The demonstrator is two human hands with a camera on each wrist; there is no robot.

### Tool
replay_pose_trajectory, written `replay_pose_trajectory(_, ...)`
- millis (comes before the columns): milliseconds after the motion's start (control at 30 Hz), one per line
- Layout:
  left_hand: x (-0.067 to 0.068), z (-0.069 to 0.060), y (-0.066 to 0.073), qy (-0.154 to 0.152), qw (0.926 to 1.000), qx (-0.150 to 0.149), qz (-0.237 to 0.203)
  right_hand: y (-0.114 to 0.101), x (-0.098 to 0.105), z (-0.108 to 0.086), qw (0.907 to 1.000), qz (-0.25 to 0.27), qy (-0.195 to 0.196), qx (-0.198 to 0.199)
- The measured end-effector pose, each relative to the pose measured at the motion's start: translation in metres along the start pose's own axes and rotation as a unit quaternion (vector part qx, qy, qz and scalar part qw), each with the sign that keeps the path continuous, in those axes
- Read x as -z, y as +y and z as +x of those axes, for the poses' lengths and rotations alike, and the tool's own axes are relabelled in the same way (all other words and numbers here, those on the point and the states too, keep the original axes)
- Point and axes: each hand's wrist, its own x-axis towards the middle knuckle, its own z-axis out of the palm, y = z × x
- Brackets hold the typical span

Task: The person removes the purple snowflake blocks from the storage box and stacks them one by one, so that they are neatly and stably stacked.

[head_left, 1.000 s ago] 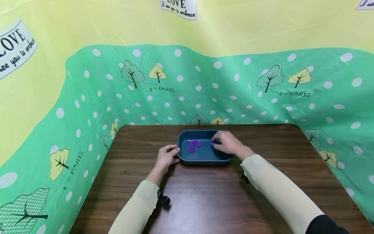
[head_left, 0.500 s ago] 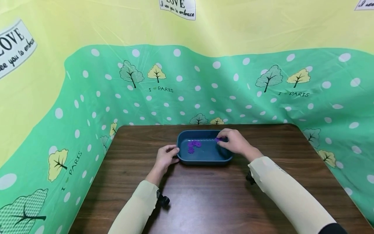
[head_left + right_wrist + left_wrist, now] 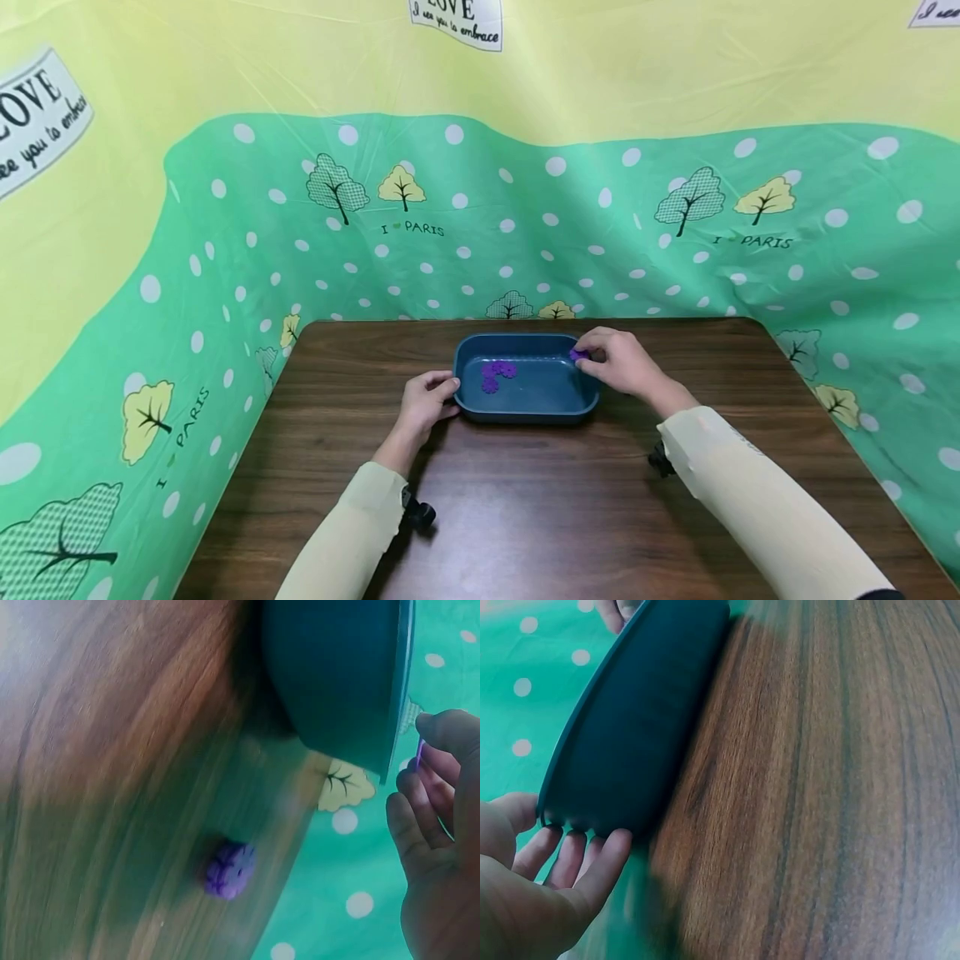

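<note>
A dark blue rectangular tray stands on the table, with several small purple flower-shaped pieces lying on its left half. At the left end my left hand holds the tray, thumb at the rim and fingertips against the outer wall. My right hand pinches another purple flower-shaped piece between thumb and fingers, over the tray's far right corner. Edge-on, that thin piece shows in the right wrist view. A purple stack of similar pieces rests on the table there; the head view does not show it.
The brown wood-grain table extends around the tray and towards me. A green and yellow printed cloth hangs behind the table and along its sides. Small black devices are strapped at both wrists.
My right hand has moved right with the purple flower-shaped piece, from above the tray's interior to its far right corner. The left hand and the tray have stayed put.
</note>
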Motion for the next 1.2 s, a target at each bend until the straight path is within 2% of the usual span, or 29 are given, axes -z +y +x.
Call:
replay_pose_trajectory(267,-0.001,0.001,-0.001,0.011,0.9999,-0.004,0.008,0.011,0.013,-0.011,0.9997,-0.011,0.018,-0.012)
replay_pose_trajectory(467,-0.001,0.0,-0.001,0.012,0.9999,-0.007,0.01,0.024,0.015,-0.023,0.9983,-0.03,0.049,0.005)
replay_pose_trajectory(633,0.0,-0.001,-0.002,0.014,0.9998,-0.007,0.01,0.036,0.014,-0.033,0.9974,-0.038,0.061,-0.004)
replay_pose_trajectory(933,-0.001,0.0,-0.002,0.015,0.9999,-0.001,0.003,0.051,0.015,-0.052,0.9966,-0.038,0.057,-0.046)
replay_pose_trajectory(1200,-0.001,0.0,-0.002,0.015,0.9999,0.001,0.002,0.06,0.013,-0.064,0.9951,-0.034,0.032,-0.086)
